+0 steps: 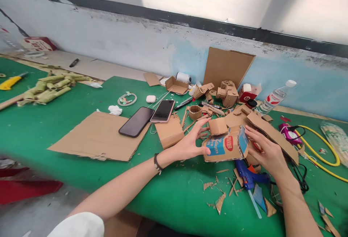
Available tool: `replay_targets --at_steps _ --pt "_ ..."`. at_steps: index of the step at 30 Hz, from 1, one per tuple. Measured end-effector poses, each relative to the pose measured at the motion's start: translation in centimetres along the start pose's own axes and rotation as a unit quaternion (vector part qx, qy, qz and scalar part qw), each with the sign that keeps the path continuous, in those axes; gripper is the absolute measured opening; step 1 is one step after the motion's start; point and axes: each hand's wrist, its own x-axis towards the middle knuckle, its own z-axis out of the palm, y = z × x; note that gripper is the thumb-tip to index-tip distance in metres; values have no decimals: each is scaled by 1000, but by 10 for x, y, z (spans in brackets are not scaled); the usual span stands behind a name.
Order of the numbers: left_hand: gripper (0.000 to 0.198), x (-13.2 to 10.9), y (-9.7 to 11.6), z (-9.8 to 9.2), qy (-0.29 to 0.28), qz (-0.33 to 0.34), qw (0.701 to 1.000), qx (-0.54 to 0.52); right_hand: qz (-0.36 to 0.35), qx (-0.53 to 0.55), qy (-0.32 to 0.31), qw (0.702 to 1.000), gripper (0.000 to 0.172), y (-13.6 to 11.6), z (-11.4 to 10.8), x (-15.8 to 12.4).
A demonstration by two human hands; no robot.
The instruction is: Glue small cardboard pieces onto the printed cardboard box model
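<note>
A small cardboard box (230,144) with blue and red print is held between my two hands, tilted above the green table. My left hand (191,142) has its thumb on the box's left edge, with the fingers by a plain cardboard block (218,126) at its upper side. My right hand (265,150) grips the right end, its fingers over the blue-printed edge; part of its grip is hidden. Just below the box lies a blue hot glue gun (247,175) with a clear glue stick (255,204) sticking out. Cardboard scraps (220,202) are scattered near it.
Two phones (136,121) and a flat cardboard sheet (95,133) lie to the left. Behind the box are cardboard pieces (230,93), a cardboard ring (195,112) and a water bottle (277,97). A yellow cable (330,150) curls at right; green stalks (51,86) lie far left.
</note>
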Motion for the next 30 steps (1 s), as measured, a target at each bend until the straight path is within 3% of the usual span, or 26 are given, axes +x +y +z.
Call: replay_targets --at_steps 3,10,16,30 --pt "140 -1 2 2 -17 24 1000 11 4 21 -14 1000 60 -4 -1 1" --pt "174 -9 7 2 -73 100 983 135 -35 18 -7 999 57 -24 -2 7" --pt "171 -14 20 4 -79 151 962 212 -56 -22 16 998 60 -35 -2 8" --pt "162 -8 32 -2 -89 146 955 241 -70 20 47 996 56 -40 5 11"
